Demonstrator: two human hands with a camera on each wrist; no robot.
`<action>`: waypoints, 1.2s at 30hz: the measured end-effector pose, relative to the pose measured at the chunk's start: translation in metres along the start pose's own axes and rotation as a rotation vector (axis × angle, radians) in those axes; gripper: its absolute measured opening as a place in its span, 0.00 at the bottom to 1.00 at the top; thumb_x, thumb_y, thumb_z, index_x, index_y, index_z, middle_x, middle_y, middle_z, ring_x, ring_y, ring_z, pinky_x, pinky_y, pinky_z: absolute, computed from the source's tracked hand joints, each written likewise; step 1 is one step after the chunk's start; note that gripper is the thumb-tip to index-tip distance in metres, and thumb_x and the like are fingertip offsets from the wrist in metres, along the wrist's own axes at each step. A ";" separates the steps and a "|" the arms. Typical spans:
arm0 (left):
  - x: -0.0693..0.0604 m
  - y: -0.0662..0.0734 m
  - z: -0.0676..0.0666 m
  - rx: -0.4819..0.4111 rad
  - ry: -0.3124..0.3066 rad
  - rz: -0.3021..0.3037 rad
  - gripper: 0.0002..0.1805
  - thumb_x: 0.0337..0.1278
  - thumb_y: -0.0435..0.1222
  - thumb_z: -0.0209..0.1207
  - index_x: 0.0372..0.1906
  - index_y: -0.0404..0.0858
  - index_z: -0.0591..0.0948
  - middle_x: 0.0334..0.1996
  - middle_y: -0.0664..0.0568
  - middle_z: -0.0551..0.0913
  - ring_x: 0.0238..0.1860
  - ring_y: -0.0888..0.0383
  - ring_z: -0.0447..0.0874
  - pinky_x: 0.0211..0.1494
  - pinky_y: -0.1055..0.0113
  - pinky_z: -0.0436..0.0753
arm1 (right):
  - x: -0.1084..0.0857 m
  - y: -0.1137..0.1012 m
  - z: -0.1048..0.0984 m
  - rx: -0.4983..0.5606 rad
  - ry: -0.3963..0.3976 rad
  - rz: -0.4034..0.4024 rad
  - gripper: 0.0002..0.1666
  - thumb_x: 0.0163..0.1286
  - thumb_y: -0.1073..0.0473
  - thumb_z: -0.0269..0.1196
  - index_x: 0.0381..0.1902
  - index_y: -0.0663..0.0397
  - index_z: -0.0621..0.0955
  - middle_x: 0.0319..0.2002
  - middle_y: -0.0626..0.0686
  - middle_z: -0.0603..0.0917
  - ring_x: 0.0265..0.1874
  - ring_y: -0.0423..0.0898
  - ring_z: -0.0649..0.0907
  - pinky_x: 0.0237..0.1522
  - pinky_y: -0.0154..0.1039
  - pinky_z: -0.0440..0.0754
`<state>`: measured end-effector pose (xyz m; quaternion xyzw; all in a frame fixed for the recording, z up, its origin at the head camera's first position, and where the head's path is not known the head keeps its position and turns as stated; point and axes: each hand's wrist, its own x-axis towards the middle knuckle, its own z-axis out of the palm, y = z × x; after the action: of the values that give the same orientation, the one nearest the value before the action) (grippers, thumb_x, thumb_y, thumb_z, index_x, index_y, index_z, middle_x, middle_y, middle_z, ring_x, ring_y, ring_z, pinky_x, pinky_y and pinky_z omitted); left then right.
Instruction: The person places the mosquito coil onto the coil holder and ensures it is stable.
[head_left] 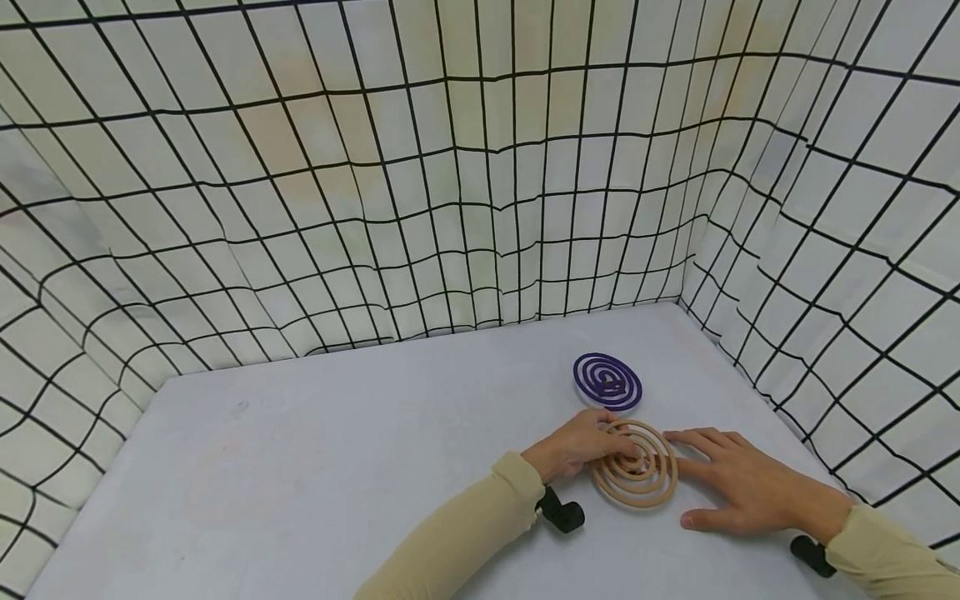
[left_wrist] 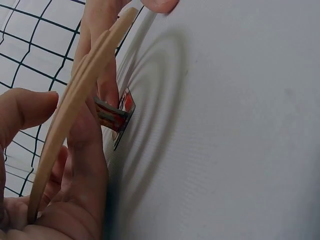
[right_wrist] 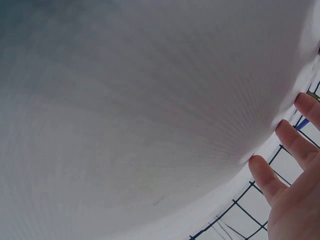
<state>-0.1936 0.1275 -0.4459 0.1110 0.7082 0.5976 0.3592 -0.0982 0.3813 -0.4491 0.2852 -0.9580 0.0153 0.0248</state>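
In the head view my left hand (head_left: 588, 443) holds a tan spiral mosquito coil (head_left: 637, 502) at its left side, thumb on top. The left wrist view shows that coil (left_wrist: 75, 107) tilted edge-on above the white surface, casting a ringed shadow. Below it stands a small red and silver metal piece (left_wrist: 127, 105), apparently a coil stand, with a finger of the right hand against it. My right hand (head_left: 750, 483) lies just right of the coil with fingers spread. Its fingertips (right_wrist: 287, 127) touch the white surface in the right wrist view.
A dark purple spiral coil (head_left: 607, 381) lies just behind the tan one. White cloth covers the table (head_left: 337, 467). A black wire grid (head_left: 495, 183) backed by white sheeting stands along the back and sides.
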 end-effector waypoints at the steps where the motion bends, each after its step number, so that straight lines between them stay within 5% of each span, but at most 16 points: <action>1: 0.000 0.000 0.000 -0.002 -0.001 0.001 0.19 0.53 0.32 0.73 0.49 0.40 0.80 0.41 0.52 0.82 0.40 0.61 0.80 0.44 0.71 0.80 | 0.000 0.000 0.000 0.001 0.000 0.000 0.43 0.64 0.18 0.57 0.70 0.28 0.76 0.72 0.47 0.73 0.68 0.53 0.75 0.63 0.61 0.75; 13: 0.001 -0.002 0.003 -0.054 -0.001 -0.021 0.19 0.55 0.31 0.71 0.52 0.41 0.80 0.37 0.53 0.83 0.36 0.62 0.81 0.37 0.73 0.80 | -0.001 0.001 0.001 -0.020 0.016 -0.009 0.43 0.64 0.18 0.57 0.71 0.28 0.76 0.71 0.46 0.74 0.68 0.52 0.75 0.62 0.60 0.75; 26: -0.001 0.000 0.006 -0.058 0.042 -0.053 0.14 0.53 0.31 0.72 0.43 0.42 0.80 0.34 0.53 0.83 0.34 0.61 0.80 0.34 0.72 0.77 | -0.001 0.001 0.001 -0.020 0.008 -0.002 0.43 0.64 0.18 0.57 0.71 0.28 0.76 0.72 0.46 0.74 0.68 0.52 0.75 0.62 0.60 0.76; 36: 0.002 0.000 0.004 -0.131 -0.008 -0.080 0.14 0.56 0.29 0.70 0.44 0.41 0.79 0.32 0.53 0.84 0.31 0.62 0.83 0.32 0.74 0.81 | 0.000 0.000 0.001 -0.008 -0.018 0.012 0.44 0.64 0.17 0.55 0.71 0.27 0.75 0.72 0.46 0.73 0.69 0.53 0.74 0.63 0.61 0.75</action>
<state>-0.1923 0.1316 -0.4462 0.0611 0.6700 0.6275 0.3920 -0.0981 0.3819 -0.4502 0.2795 -0.9600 0.0089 0.0172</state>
